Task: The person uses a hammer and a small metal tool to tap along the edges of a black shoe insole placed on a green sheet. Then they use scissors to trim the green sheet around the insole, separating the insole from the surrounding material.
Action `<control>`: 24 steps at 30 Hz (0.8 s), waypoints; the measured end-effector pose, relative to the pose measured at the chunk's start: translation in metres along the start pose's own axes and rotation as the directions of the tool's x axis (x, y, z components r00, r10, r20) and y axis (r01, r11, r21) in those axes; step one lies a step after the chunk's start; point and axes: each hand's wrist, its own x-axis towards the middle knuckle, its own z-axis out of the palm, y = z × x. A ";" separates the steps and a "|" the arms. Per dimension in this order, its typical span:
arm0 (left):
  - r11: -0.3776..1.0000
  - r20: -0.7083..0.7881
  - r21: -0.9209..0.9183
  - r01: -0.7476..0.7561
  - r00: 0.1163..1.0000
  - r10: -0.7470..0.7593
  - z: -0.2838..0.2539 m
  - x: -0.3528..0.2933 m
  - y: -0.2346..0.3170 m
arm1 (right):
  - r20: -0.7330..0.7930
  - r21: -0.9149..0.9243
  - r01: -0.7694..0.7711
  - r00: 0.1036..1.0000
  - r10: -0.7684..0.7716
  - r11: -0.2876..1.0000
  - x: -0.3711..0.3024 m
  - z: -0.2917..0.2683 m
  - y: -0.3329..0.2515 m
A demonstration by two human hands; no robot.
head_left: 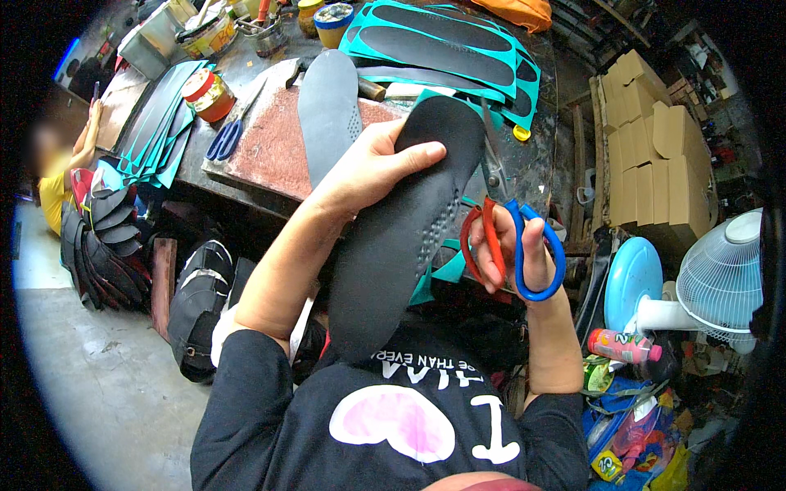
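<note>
My left hand grips a long black shoe insole near its upper end, the thumb pressed on its face. A row of small raised dots runs along one edge of the insole. In my right hand are scissors with red and blue wrapped handles spread apart, my fingers through the loops. Their blades point up beside the insole's right edge; whether they touch it, I cannot tell. Bits of teal-backed material show behind the insole. A grey insole lies on the reddish board just beyond my left hand.
Teal-edged black sheets are stacked at the back, with more sheets at left. Blue-handled scissors, a hammer and a red-labelled jar lie nearby. Right stand cardboard boxes and a fan. A person is far left.
</note>
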 end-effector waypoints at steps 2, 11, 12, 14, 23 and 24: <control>0.998 0.052 0.010 -0.055 0.997 0.055 0.000 -0.001 0.000 | -0.025 -0.035 0.028 0.999 -0.028 0.999 0.001 0.000 0.000; 0.998 0.224 0.061 0.008 0.974 -0.021 -0.019 -0.003 0.008 | 0.070 0.029 -0.030 0.997 0.028 0.999 -0.021 -0.013 -0.003; 0.998 0.246 0.063 0.006 0.969 -0.022 -0.021 -0.002 0.008 | 0.067 0.024 -0.037 0.997 0.036 0.999 -0.024 -0.015 -0.003; 0.992 0.263 0.124 -0.008 0.964 -0.025 -0.024 0.000 0.005 | 0.055 -0.002 -0.066 0.996 0.066 0.998 -0.028 -0.018 -0.003; 0.947 0.179 -0.321 -0.018 0.981 0.079 -0.036 0.001 -0.014 | 0.076 0.043 -0.077 0.994 0.074 0.996 -0.032 -0.018 0.002; 0.727 0.190 -0.684 0.066 0.978 0.089 -0.030 -0.002 -0.020 | 0.081 0.071 -0.062 0.995 0.056 0.996 -0.030 -0.015 0.004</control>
